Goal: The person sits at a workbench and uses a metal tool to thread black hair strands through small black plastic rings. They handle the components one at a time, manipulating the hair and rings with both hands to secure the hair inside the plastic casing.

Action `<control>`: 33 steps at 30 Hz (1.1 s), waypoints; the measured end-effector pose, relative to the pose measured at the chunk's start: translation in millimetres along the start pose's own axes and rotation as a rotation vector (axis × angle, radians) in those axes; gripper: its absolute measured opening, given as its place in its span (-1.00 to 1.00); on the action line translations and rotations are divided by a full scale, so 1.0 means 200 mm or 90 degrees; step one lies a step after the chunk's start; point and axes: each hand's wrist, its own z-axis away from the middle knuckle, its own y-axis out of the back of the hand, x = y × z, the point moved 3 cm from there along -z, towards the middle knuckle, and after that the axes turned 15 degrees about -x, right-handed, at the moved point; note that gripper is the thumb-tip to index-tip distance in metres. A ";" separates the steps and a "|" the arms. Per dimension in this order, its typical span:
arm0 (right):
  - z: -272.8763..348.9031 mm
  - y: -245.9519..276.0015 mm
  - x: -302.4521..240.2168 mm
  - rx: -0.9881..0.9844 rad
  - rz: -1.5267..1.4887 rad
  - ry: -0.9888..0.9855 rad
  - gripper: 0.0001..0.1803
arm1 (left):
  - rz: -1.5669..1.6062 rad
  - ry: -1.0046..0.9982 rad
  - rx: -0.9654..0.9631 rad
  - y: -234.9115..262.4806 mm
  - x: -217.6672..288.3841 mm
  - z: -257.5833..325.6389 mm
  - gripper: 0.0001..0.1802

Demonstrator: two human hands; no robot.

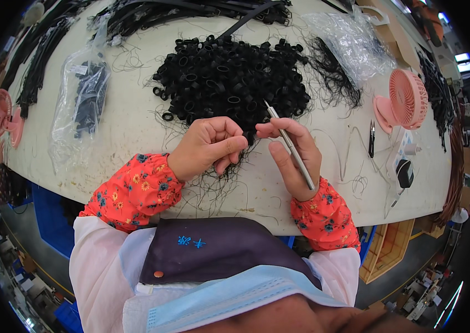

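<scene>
Work on the small loops seems in hand, their black pile [229, 83] lying mid-table [135, 130], between the far and near edges. Toward the near edge, the left hand [208, 147] is curled with thumb and forefinger together, its contents unclear, while the right hand [308, 154] grips a silver pen-like tool [290, 147]. The next move probably calls for steadying one loop and bringing the tool's tip to it.

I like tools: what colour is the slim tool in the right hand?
The slim tool is silvery grey, best seen in the head view.
</scene>
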 end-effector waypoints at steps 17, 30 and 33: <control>0.02 0.05 0.02 -0.091 -0.074 -0.001 -0.73 | -0.169 -0.072 0.076 -0.01 0.02 0.02 -0.89; 0.03 0.08 0.02 -0.028 -0.115 0.024 -0.71 | -0.097 -0.182 0.102 0.03 0.07 0.02 -0.92; 0.02 0.09 0.03 -0.004 -0.125 0.020 -0.69 | -0.009 -0.199 0.104 0.10 0.09 0.02 -0.97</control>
